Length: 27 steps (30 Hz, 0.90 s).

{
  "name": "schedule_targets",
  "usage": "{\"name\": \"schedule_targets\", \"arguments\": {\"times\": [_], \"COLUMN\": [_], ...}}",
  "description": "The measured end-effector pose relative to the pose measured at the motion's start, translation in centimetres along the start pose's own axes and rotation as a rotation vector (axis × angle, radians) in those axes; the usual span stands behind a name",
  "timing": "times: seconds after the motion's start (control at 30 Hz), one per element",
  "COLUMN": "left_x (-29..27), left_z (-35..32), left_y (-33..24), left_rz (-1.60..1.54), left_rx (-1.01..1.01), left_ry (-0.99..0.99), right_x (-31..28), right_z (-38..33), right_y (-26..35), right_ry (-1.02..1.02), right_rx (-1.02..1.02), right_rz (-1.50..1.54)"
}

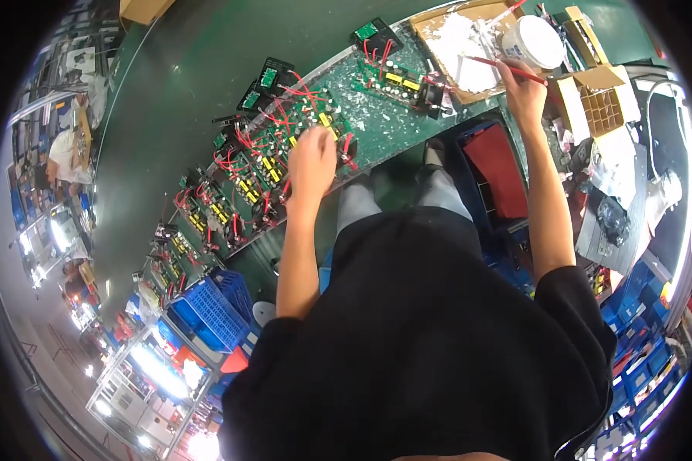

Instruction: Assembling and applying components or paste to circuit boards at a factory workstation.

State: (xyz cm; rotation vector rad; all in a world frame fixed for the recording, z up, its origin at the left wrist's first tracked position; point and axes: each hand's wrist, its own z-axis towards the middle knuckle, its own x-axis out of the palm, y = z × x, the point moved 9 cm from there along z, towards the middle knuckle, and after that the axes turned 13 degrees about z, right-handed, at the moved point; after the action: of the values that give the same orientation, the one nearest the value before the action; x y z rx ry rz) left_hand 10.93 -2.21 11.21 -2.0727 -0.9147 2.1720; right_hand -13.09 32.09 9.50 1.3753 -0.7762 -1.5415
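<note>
My right hand [526, 96] pinches a thin red stick [507, 66]. The stick's far end is over white paste [469, 65] spread in a shallow cardboard tray [430, 34]; whether it touches the paste I cannot tell. Over the row of green circuit boards, my left hand [313, 157] is closed at the board nearest the right end, fingers curled down. What its fingertips grip is hidden. The circuit boards [247, 192] carry yellow parts, red wires and dark end pieces. One separate circuit board [396, 80] lies between my left hand and the tray.
A white tub [532, 42] stands at the tray's right side. Beyond my right hand is an open cardboard box [601, 107] with dividers. Blue baskets [211, 311] are at lower left, and a dark bin with a red sheet [496, 169] sits below the bench edge.
</note>
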Motion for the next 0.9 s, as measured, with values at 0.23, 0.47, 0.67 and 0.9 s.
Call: {"name": "schedule_targets", "arguments": {"times": [0.23, 0.47, 0.67, 0.9], "left_x": [10.6, 13.7, 14.0, 9.8], "left_z": [13.3, 15.8, 17.3, 16.9], "left_y": [0.0, -1.9, -4.6, -7.8], "left_rz": [0.502, 0.349, 0.324, 0.373], "left_rx": [0.501, 0.778, 0.831, 1.075], "left_ry": [0.117, 0.147, 0.276, -0.005], "right_x": [2.5, 1.8, 1.4, 1.0], "right_z": [-2.9, -7.4, -8.1, -8.0], "right_y": [2.7, 0.9, -0.7, -0.2], "right_ry": [-0.026, -0.208, -0.195, -0.1], "right_rx": [-0.058, 0.014, 0.033, -0.08], "right_rz": [-0.198, -0.07, -0.024, -0.237]}}
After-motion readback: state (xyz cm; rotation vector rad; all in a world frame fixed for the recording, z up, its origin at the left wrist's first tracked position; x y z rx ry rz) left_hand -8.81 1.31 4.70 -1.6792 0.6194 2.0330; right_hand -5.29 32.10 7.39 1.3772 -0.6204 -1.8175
